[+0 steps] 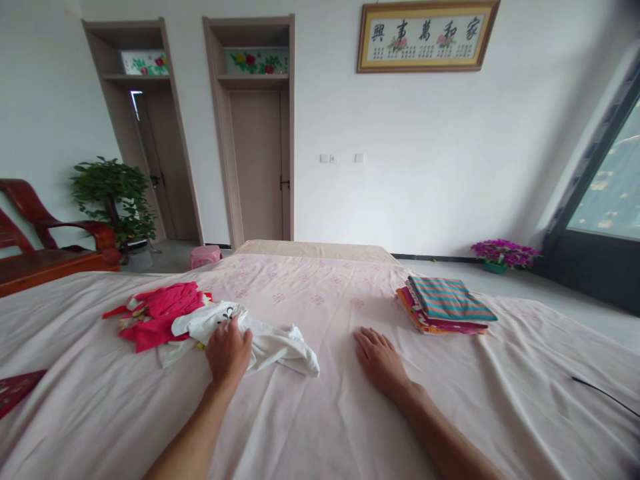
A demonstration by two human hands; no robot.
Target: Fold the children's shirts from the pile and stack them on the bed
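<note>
My left hand [230, 350] is on a crumpled white shirt [280, 347] with black print, its fingers curled into the cloth. The shirt lies against a loose heap of red clothes [170, 307] at the left. Flat on the pale pink bed sheet [320, 427] rests my right hand [379, 360], fingers stretched out and holding nothing. To its right is a neat stack of folded clothes [447, 303], topped by a teal-and-brown striped piece.
A dark red item [20, 390] lies at the sheet's left edge and a thin black cable [605, 393] at the right. Beyond the bed are a wooden chair [55, 247], a pink stool [205, 256], a potted plant [113, 193] and purple flowers [505, 253].
</note>
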